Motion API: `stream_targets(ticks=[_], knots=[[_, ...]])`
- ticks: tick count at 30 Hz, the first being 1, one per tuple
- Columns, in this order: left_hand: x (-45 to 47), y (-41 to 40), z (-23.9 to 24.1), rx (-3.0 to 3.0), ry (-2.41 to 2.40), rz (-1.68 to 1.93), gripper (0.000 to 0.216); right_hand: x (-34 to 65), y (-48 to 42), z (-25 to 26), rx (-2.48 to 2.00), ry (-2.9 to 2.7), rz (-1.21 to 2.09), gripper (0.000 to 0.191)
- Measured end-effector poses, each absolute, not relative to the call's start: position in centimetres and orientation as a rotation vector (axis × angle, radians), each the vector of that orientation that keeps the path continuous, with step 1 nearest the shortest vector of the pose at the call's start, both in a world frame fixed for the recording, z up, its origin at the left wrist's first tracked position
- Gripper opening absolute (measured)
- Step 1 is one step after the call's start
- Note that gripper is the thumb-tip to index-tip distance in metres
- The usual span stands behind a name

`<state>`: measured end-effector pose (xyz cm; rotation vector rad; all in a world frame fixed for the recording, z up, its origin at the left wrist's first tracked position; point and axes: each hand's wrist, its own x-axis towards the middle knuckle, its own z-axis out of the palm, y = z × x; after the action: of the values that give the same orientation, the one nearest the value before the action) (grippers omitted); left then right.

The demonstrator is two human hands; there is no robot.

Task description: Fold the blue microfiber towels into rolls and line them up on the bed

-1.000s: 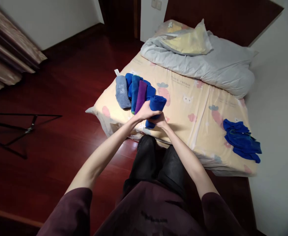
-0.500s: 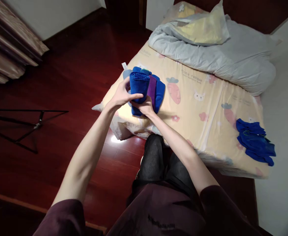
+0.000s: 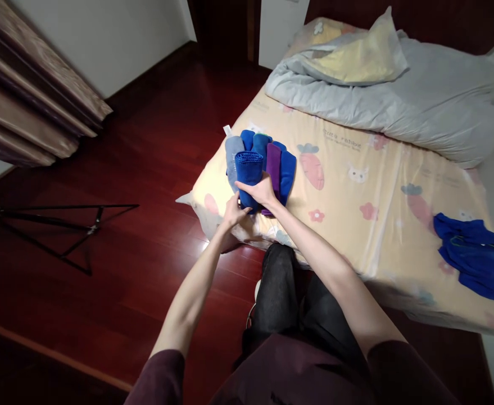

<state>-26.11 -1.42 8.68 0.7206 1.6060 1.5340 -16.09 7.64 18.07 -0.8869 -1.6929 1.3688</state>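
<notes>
A rolled blue towel (image 3: 248, 171) lies on the near left corner of the bed (image 3: 356, 191), in a row with a grey roll (image 3: 231, 157), a purple roll (image 3: 273, 163) and further blue rolls (image 3: 288, 169). My right hand (image 3: 263, 191) is closed on the near part of the blue roll, thumb across its top. My left hand (image 3: 234, 214) touches the roll's near end from below, fingers curled against it.
A loose heap of blue cloths (image 3: 474, 256) lies at the bed's right edge. A grey duvet (image 3: 398, 107) and a yellow pillow (image 3: 356, 56) fill the far end. A black stand (image 3: 61, 225) lies on the dark red floor, curtains (image 3: 31, 107) at left.
The blue roll, held up in both hands before, has come down onto the bed among the other rolls. My left hand has slipped from its side to its near end.
</notes>
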Motion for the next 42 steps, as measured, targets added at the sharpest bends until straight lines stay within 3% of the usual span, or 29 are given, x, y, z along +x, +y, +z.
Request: stream_targets(ticks=[5, 21, 30, 38, 42], knots=[[-25.6, -0.7, 7.6, 0.701, 1.627, 1.704, 0.055, -16.5, 8.5, 18.0, -0.901, -1.645, 1.358, 0.051], [-24.4, 0.7, 7.0, 0.743, 1.677, 1.735, 0.061, -17.3, 9.2, 17.4, -0.896, -1.678, 1.314, 0.055], [-24.2, 0.0, 6.2, 0.871, 1.762, 1.716, 0.072, -17.0, 9.4, 17.7, -0.908, -1.677, 1.322, 0.073], [-24.4, 0.2, 5.3, 1.291, 2.179, 1.301, 0.074, -16.7, 8.9, 18.7, -0.936, -1.768, 1.312, 0.084], [-24.6, -0.4, 5.2, 1.362, 2.215, 1.319, 0.092, -15.9, 8.9, 18.2, -0.89, -1.843, 1.293, 0.108]])
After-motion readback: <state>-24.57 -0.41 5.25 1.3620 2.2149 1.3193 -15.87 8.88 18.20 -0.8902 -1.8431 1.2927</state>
